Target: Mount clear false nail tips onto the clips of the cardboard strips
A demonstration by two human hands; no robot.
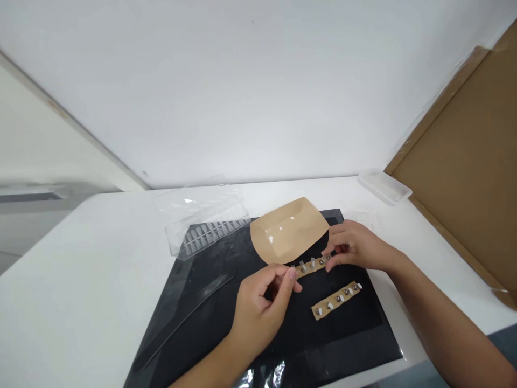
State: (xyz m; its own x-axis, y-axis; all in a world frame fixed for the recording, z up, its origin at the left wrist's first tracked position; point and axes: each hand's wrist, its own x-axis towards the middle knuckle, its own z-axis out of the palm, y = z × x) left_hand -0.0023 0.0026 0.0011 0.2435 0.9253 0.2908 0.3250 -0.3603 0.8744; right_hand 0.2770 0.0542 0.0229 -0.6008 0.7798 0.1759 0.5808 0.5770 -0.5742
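My left hand is closed in a pinch at the left end of a cardboard strip. Several clear nail tips stand up along that strip on small dark metal holders. At its right end, my right hand has thumb and fingers closed around a clear nail tip; the fingertips partly hide it. Nearer to me lies a second cardboard strip, carrying several white-coated nail tips on similar holders.
A brown paper tray with white specks sits behind the strips on a black mat. A clear box of nail tips stands back left. A black curved tool lies left. At right are a clear container and a large cardboard box.
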